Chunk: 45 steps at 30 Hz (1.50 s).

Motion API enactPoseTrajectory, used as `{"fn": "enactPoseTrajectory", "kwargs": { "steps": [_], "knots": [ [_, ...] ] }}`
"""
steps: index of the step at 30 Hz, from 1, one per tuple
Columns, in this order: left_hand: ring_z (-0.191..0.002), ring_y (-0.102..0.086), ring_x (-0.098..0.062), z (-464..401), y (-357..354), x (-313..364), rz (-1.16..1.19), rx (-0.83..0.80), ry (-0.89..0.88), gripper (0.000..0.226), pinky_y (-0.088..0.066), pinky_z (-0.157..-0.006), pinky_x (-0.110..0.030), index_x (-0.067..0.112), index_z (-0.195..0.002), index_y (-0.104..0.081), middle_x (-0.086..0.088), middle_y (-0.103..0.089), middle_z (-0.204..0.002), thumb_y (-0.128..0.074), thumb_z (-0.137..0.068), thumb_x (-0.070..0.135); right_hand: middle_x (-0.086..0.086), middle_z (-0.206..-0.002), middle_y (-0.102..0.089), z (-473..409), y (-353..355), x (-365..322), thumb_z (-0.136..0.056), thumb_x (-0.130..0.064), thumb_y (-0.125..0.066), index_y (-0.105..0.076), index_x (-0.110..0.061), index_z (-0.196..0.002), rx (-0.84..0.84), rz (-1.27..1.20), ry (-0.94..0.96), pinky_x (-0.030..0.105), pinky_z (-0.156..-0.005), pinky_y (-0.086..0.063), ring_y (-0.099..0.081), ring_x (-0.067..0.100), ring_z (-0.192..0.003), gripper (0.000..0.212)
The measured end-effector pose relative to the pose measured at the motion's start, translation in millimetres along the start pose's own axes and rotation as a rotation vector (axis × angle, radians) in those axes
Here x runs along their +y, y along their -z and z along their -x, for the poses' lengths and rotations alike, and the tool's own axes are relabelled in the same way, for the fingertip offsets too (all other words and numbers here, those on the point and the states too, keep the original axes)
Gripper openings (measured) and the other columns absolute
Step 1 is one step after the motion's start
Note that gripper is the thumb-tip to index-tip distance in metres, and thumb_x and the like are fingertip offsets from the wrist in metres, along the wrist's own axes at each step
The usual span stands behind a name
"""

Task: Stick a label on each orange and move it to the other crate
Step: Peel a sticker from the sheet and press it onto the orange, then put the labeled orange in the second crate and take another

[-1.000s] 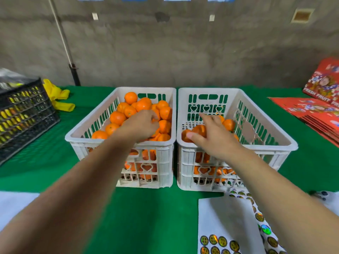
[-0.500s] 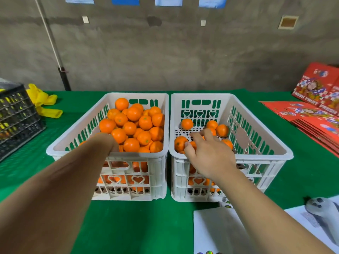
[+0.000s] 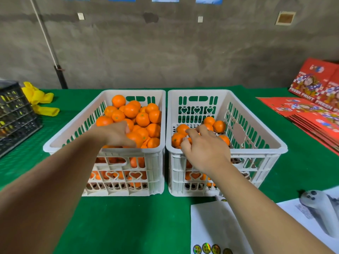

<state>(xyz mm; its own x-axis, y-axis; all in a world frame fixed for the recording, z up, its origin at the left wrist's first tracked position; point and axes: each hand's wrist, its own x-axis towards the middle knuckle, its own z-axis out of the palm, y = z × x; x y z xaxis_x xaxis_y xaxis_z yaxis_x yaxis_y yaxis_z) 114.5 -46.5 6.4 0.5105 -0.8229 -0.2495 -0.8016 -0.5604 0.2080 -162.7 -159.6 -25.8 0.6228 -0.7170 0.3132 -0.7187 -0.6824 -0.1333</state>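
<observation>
Left crate (image 3: pixel 73 143): white slotted plastic, at 11 o'clock from scene centre, heaped high with oranges (image 3: pixel 141 119).
Right crate (image 3: pixel 264 136): same make, touching the left crate's side, at 1 o'clock; only a handful of oranges (image 3: pixel 219 126) on its perforated floor, mostly toward the near-left corner.
Left hand (image 3: pixel 117 133): reached over the near rim into the full crate, fingers bent down onto an orange (image 3: pixel 136 138) at the front of the heap; whether it has a real grip or only rests there, cannot tell.
Right hand (image 3: pixel 205 145): inside the right crate at its near-left, fingers spread and loosely curved above the fruit there, holding nothing that shows.
Label sheet (image 3: pixel 216 226): white backing paper at 5 o'clock, a row of round shiny stickers (image 3: pixel 206 248) along the bottom edge.
Grey handheld device (image 3: pixel 319 208): at 4 o'clock, lying on white paper.
Red printed cartons (image 3: pixel 311 110): flat stack at 2 o'clock, lettered "FRESH FRUIT".
Black crate (image 3: pixel 14 116): at 9 o'clock, with yellow gloves (image 3: pixel 39 99) just behind it.
Table (image 3: pixel 137 226): green cloth under everything.
</observation>
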Motion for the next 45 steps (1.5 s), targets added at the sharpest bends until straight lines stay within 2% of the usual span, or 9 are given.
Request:
{"fn": "enactPoseTrajectory", "kwargs": {
  "steps": [5,9,17,20,24,28,34,39,45],
  "knots": [
    [-0.088,-0.064,-0.001,47.2,-19.0,38.3,0.730,0.650,-0.187,0.064,-0.049,-0.060,-0.016,0.037,-0.123,-0.042,0.018,-0.059,-0.100,-0.084,-0.078,0.054,0.004,-0.126,-0.053,7.3,-1.9,-0.1,-0.104,-0.041,-0.035,-0.056,-0.021,-0.135,0.140,-0.028,0.088,0.035,-0.075,-0.040,-0.055,0.026,-0.109,0.042],
    [-0.100,-0.069,-0.012,103.4,-107.4,78.8,1.083,0.819,-0.533,0.059,-0.058,-0.078,-0.026,0.045,-0.120,-0.040,0.014,-0.063,-0.113,-0.084,-0.082,0.039,0.003,-0.126,-0.052,22.4,-0.3,10.2,-0.101,-0.032,-0.052,-0.059,-0.018,-0.133,0.275,-0.174,0.242,0.035,-0.090,-0.039,-0.053,0.026,-0.112,0.035],
    [-0.123,-0.052,0.005,127.5,-272.7,108.1,0.887,0.311,-0.420,0.075,-0.045,-0.097,-0.021,0.059,-0.134,-0.038,0.034,-0.045,-0.133,-0.084,-0.075,0.058,0.005,-0.138,-0.038,106.4,-42.0,44.7,-0.097,-0.019,-0.059,-0.061,-0.015,-0.129,0.285,-0.507,0.363,0.034,-0.115,-0.031,-0.037,0.024,-0.137,0.032],
    [-0.127,-0.047,0.004,118.2,-287.3,109.2,0.718,0.187,-0.441,0.076,-0.045,-0.110,-0.033,0.062,-0.143,-0.032,0.034,-0.039,-0.136,-0.075,-0.081,0.059,-0.005,-0.123,-0.040,143.1,-55.9,58.4,-0.096,-0.028,-0.056,-0.063,-0.020,-0.117,0.220,-0.530,0.208,0.039,-0.102,-0.038,-0.044,0.020,-0.120,0.024],
    [-0.123,-0.045,-0.002,111.0,-295.7,107.3,0.584,0.193,-0.438,0.076,-0.044,-0.110,-0.036,0.054,-0.149,-0.030,0.027,-0.042,-0.137,-0.069,-0.084,0.059,-0.022,-0.099,-0.048,179.7,-65.1,79.5,-0.092,-0.051,-0.057,-0.062,-0.032,-0.097,-0.142,-0.456,0.257,0.034,-0.080,-0.041,-0.049,0.007,-0.096,0.020],
    [-0.120,-0.043,-0.002,109.8,-298.8,106.5,0.516,0.244,-0.458,0.076,-0.040,-0.109,-0.034,0.051,-0.150,-0.028,0.024,-0.045,-0.138,-0.063,-0.085,0.066,-0.022,-0.119,-0.042,192.3,-69.8,88.3,-0.086,-0.076,-0.054,-0.057,-0.045,-0.124,-0.540,-0.138,0.367,0.030,-0.100,-0.032,-0.037,0.006,-0.112,0.049],
    [-0.120,-0.043,-0.001,110.3,-299.3,104.6,0.524,0.236,-0.424,0.075,-0.041,-0.109,-0.033,0.051,-0.150,-0.029,0.024,-0.046,-0.139,-0.065,-0.086,0.068,-0.020,-0.121,-0.046,193.4,-71.2,85.9,-0.093,-0.063,-0.056,-0.065,-0.044,-0.124,-0.484,-0.128,0.386,0.026,-0.091,-0.028,-0.037,0.006,-0.111,0.037],
    [-0.121,-0.042,0.000,108.9,-300.0,105.1,0.521,0.233,-0.406,0.075,-0.041,-0.109,-0.032,0.050,-0.149,-0.029,0.024,-0.046,-0.139,-0.070,-0.087,0.064,-0.018,-0.089,-0.052,194.2,-69.7,83.4,-0.093,-0.027,-0.071,-0.073,-0.029,-0.088,-0.357,-0.288,0.314,0.031,-0.078,-0.042,-0.046,0.008,-0.087,0.006],
    [-0.122,-0.045,-0.002,106.7,-301.2,103.3,0.572,0.207,-0.397,0.075,-0.043,-0.108,-0.034,0.053,-0.147,-0.031,0.026,-0.046,-0.136,-0.071,-0.085,0.064,-0.024,-0.086,-0.068,178.2,-66.5,79.2,-0.091,-0.017,-0.074,-0.078,-0.024,-0.096,-0.065,-0.618,0.036,0.008,-0.069,-0.042,-0.062,-0.003,-0.079,0.009]
  ]
}}
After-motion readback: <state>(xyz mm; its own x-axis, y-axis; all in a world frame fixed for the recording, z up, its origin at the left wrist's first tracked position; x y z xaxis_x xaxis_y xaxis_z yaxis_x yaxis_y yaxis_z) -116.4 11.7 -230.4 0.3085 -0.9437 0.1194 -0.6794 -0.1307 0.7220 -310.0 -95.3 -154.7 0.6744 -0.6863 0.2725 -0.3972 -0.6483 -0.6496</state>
